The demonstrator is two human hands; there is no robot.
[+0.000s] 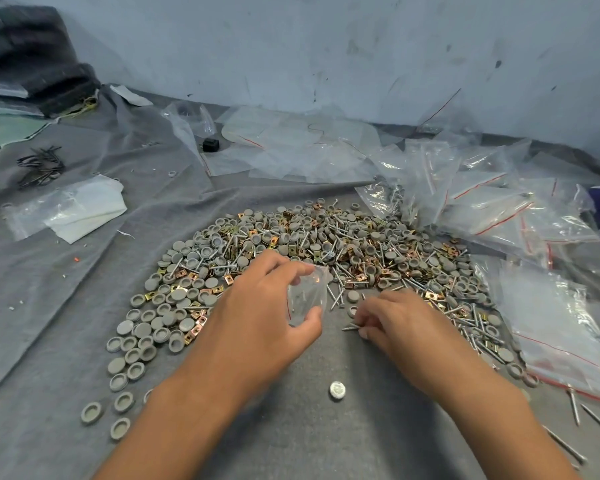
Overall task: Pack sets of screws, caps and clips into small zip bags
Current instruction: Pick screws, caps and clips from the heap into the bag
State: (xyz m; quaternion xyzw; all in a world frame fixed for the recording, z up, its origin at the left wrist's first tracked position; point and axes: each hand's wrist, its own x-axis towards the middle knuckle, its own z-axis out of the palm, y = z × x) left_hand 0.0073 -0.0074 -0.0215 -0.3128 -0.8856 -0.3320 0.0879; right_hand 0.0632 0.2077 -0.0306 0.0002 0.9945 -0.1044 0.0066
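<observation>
A wide heap of grey round caps (174,306), brass clips (184,273) and long screws (336,292) covers the grey cloth in front of me. My left hand (260,317) grips a small clear zip bag (307,294) between thumb and fingers, just above the heap's near edge; a screw or two shows inside it. To its right, my right hand (395,323) is curled low over the cloth and pinches a few screws (350,327) with its fingertips. One pale cap (337,390) lies alone between my forearms.
Piles of zip bags with red seal lines lie at the right (499,202) and near right (551,327). More clear plastic (291,147) spreads along the back wall. A folded white bag (80,209), dark wire ties (40,166) and a small black block (211,144) sit left and back.
</observation>
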